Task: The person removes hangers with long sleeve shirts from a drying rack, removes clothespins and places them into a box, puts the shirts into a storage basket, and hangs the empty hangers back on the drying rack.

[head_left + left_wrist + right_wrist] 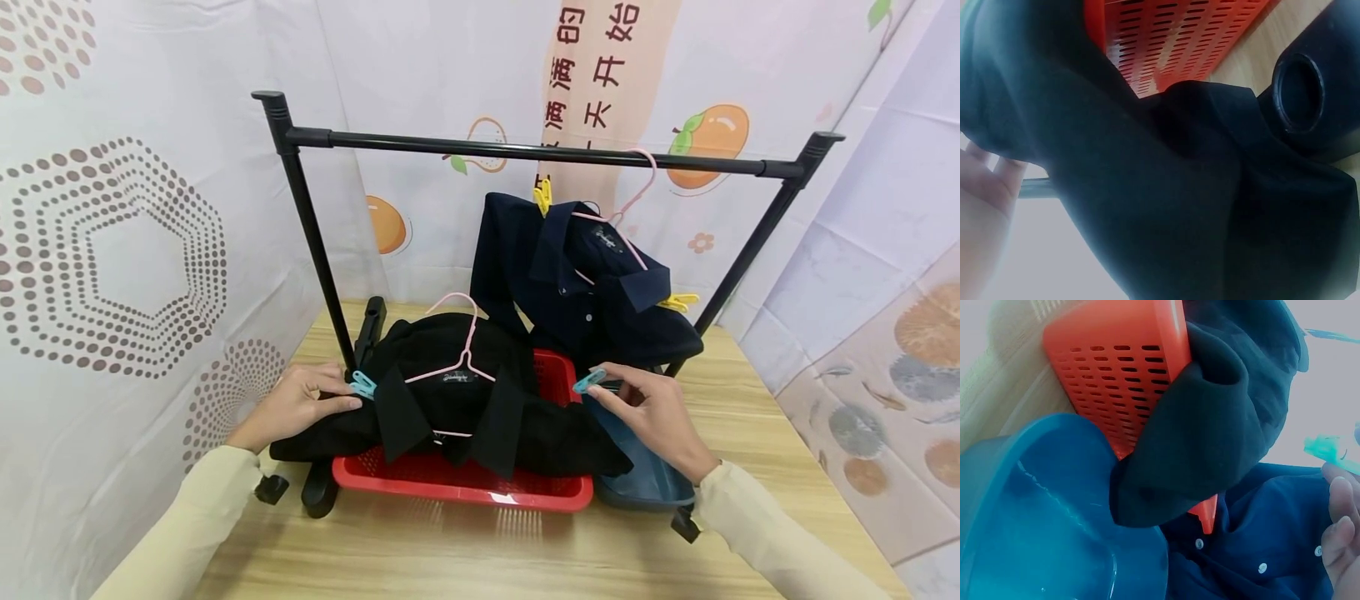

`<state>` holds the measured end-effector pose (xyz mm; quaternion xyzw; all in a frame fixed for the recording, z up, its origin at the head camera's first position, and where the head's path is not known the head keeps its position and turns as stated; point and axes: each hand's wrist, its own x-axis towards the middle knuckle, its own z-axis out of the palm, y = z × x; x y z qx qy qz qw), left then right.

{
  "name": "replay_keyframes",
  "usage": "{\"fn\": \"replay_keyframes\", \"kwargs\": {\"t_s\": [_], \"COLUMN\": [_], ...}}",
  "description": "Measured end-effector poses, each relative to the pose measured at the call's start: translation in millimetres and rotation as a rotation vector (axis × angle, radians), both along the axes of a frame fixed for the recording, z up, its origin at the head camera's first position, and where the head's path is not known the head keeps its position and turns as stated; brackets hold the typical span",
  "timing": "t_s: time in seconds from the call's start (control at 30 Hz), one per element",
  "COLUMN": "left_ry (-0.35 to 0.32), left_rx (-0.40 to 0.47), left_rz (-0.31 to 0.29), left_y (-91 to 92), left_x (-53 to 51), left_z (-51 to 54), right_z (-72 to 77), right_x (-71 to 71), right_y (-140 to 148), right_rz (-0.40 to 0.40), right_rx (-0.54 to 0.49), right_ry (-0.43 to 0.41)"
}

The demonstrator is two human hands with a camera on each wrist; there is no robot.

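A black collared garment [450,408] lies over a red basket [457,487], with a pink hanger [467,350] inside its collar. My left hand [300,404] is at its left shoulder, where a light-blue clip [363,385] sits, thumb and fingers at the cloth just beside the clip. In the left wrist view part of the left hand [985,200] shows behind the black cloth [1147,175]. My right hand [652,412] pinches another light-blue clip [590,381] above the garment's right side, apart from the cloth. The right wrist view shows that clip [1329,450] at the fingertips.
A black rack [450,147] spans the table [420,558]. From its bar a pink hanger [637,196] holds a navy garment [547,275] with yellow clips [543,198] at both shoulders. A blue basin [645,475] stands right of the basket; patterned curtains surround the table.
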<state>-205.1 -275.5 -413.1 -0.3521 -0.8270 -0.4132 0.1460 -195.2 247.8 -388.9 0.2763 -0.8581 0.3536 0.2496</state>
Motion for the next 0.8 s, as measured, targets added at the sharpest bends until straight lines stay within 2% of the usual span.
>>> {"fn": "replay_keyframes", "kwargs": {"t_s": [0.37,0.57,0.8], "left_ry": [0.015,-0.01,-0.009], "left_rx": [-0.006,-0.008,-0.013], "left_rz": [-0.003,0.005,0.01], "left_y": [-1.7,-1.7,-1.5], "left_x": [-0.7,1.8,3.1], "left_z": [-3.3,-2.0,-2.8], "right_z": [-3.1,-7.5,-12.5], "right_x": [3.6,3.6,4.9], "right_y": [11,20,32], "right_rz": [-0.038,-0.044,-0.099], "right_rx": [0.044,0.054,0.072], "right_ry": [-0.071,-0.057,-0.04]}}
